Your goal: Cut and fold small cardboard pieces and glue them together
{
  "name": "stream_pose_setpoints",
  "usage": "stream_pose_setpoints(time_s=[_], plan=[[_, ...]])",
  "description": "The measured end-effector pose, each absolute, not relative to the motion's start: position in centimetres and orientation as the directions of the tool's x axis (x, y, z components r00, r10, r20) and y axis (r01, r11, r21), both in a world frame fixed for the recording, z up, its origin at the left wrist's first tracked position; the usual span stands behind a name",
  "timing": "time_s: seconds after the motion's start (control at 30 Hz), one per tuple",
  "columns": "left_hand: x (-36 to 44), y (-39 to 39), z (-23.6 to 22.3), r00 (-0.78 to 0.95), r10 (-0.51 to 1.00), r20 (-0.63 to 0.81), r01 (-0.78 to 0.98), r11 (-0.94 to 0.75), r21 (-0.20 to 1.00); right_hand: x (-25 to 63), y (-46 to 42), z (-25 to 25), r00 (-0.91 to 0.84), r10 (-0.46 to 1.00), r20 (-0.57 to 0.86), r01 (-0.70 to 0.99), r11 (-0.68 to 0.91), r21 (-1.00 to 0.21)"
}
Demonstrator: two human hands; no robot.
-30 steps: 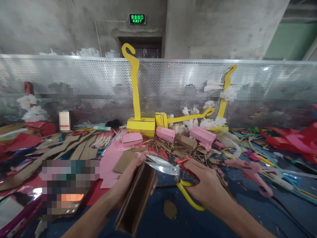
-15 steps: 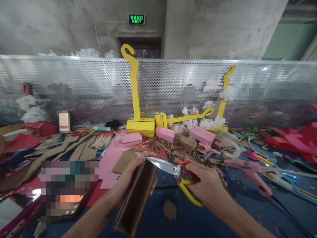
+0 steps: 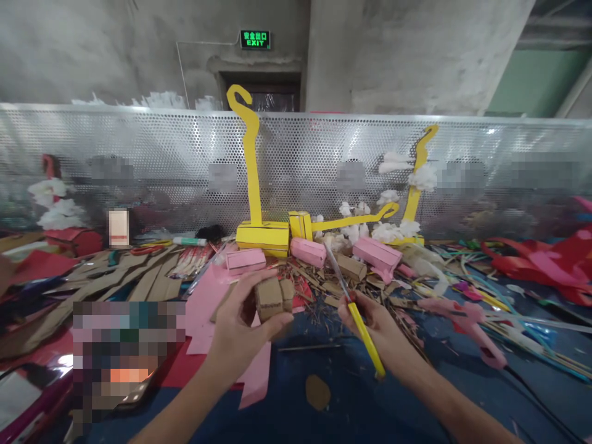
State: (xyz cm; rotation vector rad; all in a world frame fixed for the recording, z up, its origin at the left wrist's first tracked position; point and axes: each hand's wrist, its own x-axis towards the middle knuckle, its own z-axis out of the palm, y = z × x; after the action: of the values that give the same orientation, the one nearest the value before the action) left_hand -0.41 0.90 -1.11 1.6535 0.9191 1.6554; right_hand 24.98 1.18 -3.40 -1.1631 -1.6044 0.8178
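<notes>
My left hand (image 3: 245,314) is closed around a brown cardboard box (image 3: 269,298), its end turned toward me and a flap or second piece at its right side. My right hand (image 3: 370,320) grips a pair of scissors (image 3: 358,327) by the red and yellow handles. The blades point up and away, seen edge-on, apart from the cardboard. Under the left hand lie pink sheet (image 3: 208,320) and red sheet material. A small rounded cardboard piece (image 3: 317,392) lies on the blue table (image 3: 287,407) between my forearms.
Pink-covered boxes (image 3: 245,261) and a yellow box with a tall hook (image 3: 263,237) stand ahead, before a perforated metal panel (image 3: 296,142). Cardboard scraps (image 3: 324,290) litter the middle. A pink glue gun (image 3: 467,320) with a black cord lies right; cardboard strips (image 3: 115,277) lie left.
The cardboard box has been turned from its long open side to its end and raised away from me. The scissors have left its edge and swung to point forward.
</notes>
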Motion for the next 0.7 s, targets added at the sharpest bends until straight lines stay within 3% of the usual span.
stream_pose_setpoints(time_s=[0.2,0.4,0.7], plan=[[-0.8,1.1,-2.1,0.043,0.688,0.724,0.179,-0.719,0.672,24.2,0.8,-3.4,-0.126,0.948,0.291,0.246,0.315,-0.917],[-0.8,1.2,-2.2,0.022,0.621,0.783,0.184,-0.773,0.608,24.0,0.3,-3.4,-0.179,0.946,0.27,0.223,0.306,-0.926],[-0.3,1.1,-1.8,-0.043,0.572,0.819,0.195,-0.799,0.568,23.2,-1.9,-1.6,-0.311,0.942,0.129,0.2,0.198,-0.96]])
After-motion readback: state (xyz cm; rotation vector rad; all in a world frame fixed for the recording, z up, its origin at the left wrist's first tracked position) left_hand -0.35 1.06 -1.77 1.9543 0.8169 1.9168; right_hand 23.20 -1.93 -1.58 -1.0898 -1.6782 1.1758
